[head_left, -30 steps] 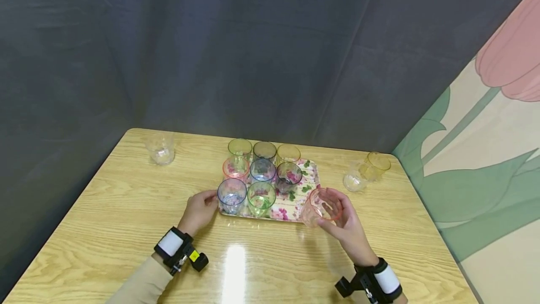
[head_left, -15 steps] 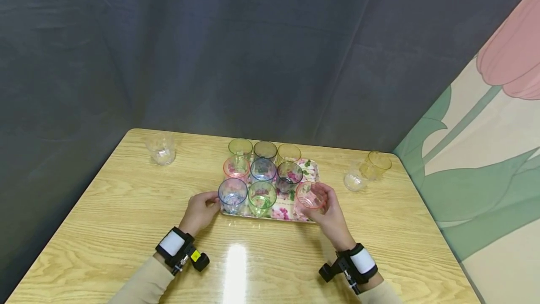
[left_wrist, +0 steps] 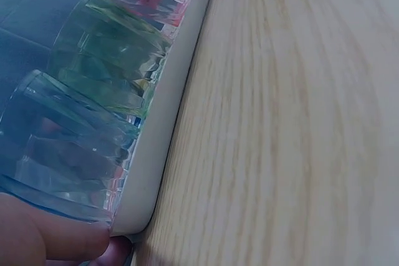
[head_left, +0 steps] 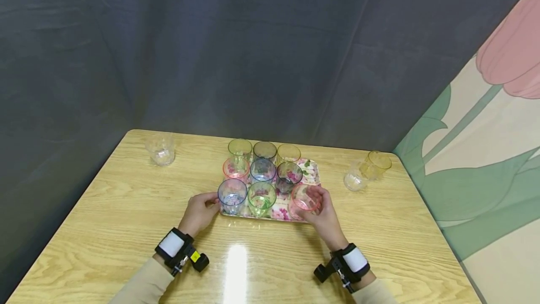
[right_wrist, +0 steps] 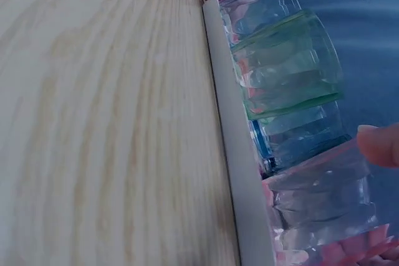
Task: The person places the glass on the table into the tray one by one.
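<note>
A floral tray (head_left: pixel 312 172) bears rows of tinted drinking glasses. My right hand (head_left: pixel 322 215) holds a pink-rimmed glass (head_left: pixel 301 201) at the tray's front right, fingers around its far side and thumb in front. In the right wrist view this pink glass (right_wrist: pixel 324 207) stands low over the tray floor, behind the white rim (right_wrist: pixel 237 172). My left hand (head_left: pixel 199 212) pinches the tray's front left corner, beside a blue glass (head_left: pixel 232 196). A green glass (head_left: pixel 261 198) stands between the blue and pink ones. The left wrist view shows the left thumb (left_wrist: pixel 68 235) at the corner.
On the wooden table (head_left: pixel 126 229), a clear glass (head_left: pixel 162 151) stands far left. Another clear glass (head_left: pixel 354 181) and a yellow glass (head_left: pixel 377 163) are at the right. A dark curtain (head_left: pixel 236 60) hangs behind, and a tulip-patterned covering (head_left: pixel 485 177) is on the right.
My right hand has carried the pink glass left and from a tilt to upright over the tray's front right, beside the green glass. The left hand stays at the corner.
</note>
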Tool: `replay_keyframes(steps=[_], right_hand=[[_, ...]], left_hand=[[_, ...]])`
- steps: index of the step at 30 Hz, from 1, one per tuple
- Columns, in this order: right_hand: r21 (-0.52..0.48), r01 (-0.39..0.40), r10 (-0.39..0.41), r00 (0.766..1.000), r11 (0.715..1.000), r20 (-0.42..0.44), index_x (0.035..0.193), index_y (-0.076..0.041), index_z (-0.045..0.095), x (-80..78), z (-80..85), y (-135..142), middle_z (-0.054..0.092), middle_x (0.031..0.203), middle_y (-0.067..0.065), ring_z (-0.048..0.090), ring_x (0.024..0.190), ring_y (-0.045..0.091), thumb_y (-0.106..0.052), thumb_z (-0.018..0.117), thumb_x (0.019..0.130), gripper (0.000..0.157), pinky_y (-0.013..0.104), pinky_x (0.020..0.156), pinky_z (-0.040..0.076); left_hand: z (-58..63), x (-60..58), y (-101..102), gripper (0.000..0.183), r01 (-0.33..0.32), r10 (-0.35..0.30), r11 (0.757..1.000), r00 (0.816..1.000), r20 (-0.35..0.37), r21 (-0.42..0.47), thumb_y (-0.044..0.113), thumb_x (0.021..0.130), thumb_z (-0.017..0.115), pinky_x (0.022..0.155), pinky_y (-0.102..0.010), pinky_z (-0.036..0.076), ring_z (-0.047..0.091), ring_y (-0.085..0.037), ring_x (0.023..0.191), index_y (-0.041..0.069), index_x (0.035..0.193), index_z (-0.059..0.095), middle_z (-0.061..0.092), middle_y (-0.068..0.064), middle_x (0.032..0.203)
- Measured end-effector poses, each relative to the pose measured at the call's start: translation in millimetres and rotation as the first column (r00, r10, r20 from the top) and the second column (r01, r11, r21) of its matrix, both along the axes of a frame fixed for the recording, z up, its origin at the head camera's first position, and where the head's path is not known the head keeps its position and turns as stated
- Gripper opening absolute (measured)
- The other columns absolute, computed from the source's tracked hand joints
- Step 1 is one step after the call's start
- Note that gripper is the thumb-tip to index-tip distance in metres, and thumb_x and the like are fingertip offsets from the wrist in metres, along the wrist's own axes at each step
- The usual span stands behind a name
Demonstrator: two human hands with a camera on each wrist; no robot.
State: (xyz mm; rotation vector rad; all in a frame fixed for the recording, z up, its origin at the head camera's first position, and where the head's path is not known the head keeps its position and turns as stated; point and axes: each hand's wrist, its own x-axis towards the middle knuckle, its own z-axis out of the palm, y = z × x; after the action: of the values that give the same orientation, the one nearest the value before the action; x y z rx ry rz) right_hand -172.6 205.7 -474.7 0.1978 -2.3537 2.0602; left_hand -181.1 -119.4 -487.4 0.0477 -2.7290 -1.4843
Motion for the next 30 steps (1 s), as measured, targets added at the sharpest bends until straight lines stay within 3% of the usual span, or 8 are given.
replay_keyframes(steps=[7, 22, 30], right_hand=[[0.011, -0.004, 0.004, 1.000, 1.000, -0.005, 0.136, 0.001, 0.026, -0.3, -3.0, -10, 0.037, 0.139, 0.021, 0.034, 0.129, 0.028, 0.002, 0.072, 0.077, 0.075, 0.050, 0.108, 0.030], [0.014, -0.012, 0.013, 0.999, 1.000, -0.048, 0.132, 0.001, 0.031, 0.8, -7.4, -31, 0.037, 0.140, 0.022, 0.033, 0.130, 0.030, 0.004, 0.073, 0.075, 0.071, 0.056, 0.109, 0.029], [0.052, 0.056, -0.053, 0.997, 0.997, -0.063, 0.130, 0.003, 0.033, 1.7, -10.9, -37, 0.041, 0.134, 0.023, 0.041, 0.124, 0.029, 0.000, 0.076, 0.073, 0.071, 0.053, 0.105, 0.035]], left_hand=[[-1.6, -0.1, 1, 0.026, -0.010, 0.010, 1.000, 1.000, -0.010, -0.003, 0.003, 0.085, 0.062, 0.088, -0.048, 0.049, 0.059, -0.025, 0.097, -0.001, 0.110, 0.068, 0.070, -0.016, 0.095], [-2.8, 0.7, 1, 0.027, -0.014, 0.014, 1.000, 1.000, -0.011, -0.006, 0.003, 0.085, 0.062, 0.089, -0.049, 0.049, 0.059, -0.026, 0.097, -0.003, 0.111, 0.067, 0.070, -0.017, 0.095], [-2.8, 1.1, 2, 0.025, -0.027, 0.027, 1.000, 0.999, -0.023, -0.015, 0.004, 0.084, 0.063, 0.087, -0.048, 0.049, 0.059, -0.026, 0.095, -0.001, 0.108, 0.069, 0.070, -0.016, 0.092]])
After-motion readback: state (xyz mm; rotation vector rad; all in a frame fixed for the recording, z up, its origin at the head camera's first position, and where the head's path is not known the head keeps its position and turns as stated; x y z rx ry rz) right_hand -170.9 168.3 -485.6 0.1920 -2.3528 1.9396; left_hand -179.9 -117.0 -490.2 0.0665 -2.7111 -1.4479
